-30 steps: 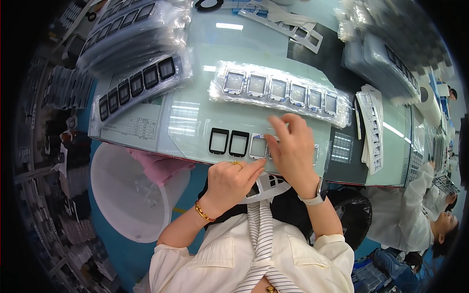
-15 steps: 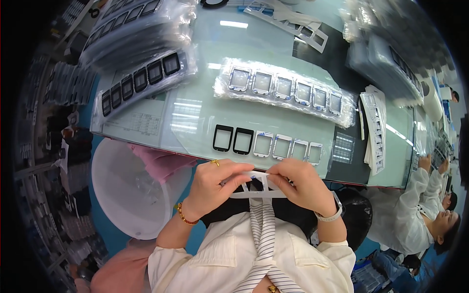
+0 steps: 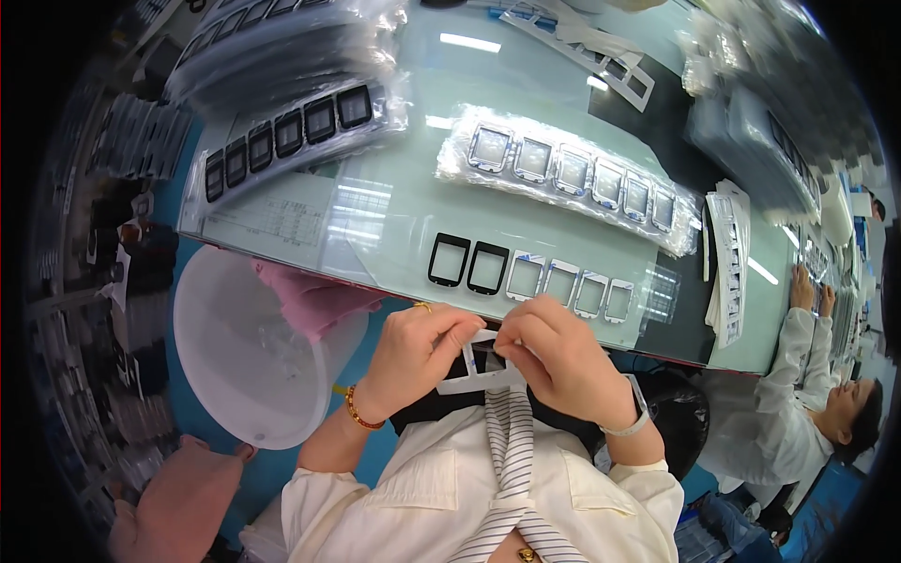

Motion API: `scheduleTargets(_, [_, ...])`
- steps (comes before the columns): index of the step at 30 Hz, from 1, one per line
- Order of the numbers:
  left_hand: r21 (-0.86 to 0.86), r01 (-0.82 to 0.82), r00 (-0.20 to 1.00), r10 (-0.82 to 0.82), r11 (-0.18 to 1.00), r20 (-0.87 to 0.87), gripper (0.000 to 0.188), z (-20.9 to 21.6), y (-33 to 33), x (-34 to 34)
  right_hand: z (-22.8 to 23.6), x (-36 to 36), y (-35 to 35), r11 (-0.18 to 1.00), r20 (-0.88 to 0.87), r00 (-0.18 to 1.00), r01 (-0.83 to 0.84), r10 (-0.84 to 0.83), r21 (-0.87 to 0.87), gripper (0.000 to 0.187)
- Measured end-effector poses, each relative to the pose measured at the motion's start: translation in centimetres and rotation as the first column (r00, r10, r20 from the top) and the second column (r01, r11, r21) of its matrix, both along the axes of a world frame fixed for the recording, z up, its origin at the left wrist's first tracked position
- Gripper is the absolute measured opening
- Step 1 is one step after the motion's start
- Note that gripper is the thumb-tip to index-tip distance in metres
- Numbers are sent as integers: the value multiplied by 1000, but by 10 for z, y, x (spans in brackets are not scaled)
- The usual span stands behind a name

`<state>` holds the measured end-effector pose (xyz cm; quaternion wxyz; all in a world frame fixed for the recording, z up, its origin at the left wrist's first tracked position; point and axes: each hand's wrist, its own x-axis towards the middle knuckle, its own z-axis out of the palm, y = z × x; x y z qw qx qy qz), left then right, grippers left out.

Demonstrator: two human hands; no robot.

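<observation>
Just in front of my chest, a thin white strip with rectangular cut-outs is held between my two hands. My left hand is closed on its upper left part, thumb and fingers pinched together. With bent, closed fingers, my right hand pinches the strip near its right side; the fingertips hide what exactly lies between them. Beyond the hands, on the table's near edge, lies a row of small rectangular frames: a black frame, a second black frame, and several white frames to their right.
A clear plastic tray with several white-and-blue frames lies behind the row. To its left is a tray of black frames. White strips lie at the right. A white bin with a pink cloth stands left, below the table.
My right hand has shifted left and its fingers have curled closer to my left hand. The strip is now tilted. The whole view has shifted slightly.
</observation>
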<state>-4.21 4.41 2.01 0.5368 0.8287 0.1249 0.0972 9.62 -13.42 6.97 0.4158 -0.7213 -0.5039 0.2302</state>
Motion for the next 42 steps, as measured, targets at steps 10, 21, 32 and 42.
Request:
scheduleTargets(10, [177,-19,998,8,984,60,8,-5,8,-4,-13,24,23,949,-168,936,316,-309,13,4])
scheduleTargets(21, [311,-49,993,12,949,119,9,-13,12,-2,-27,23,34,902,-155,892,431,-424,11,6])
scheduleTargets(32, [409,-88,984,15,908,178,19,-17,11,3,-44,21,39,890,-98,885,456,-455,-9,8])
scheduleTargets(42, [418,-92,984,18,904,178,19,-19,10,3,-46,19,39,888,-97,884,459,-458,-16,8])
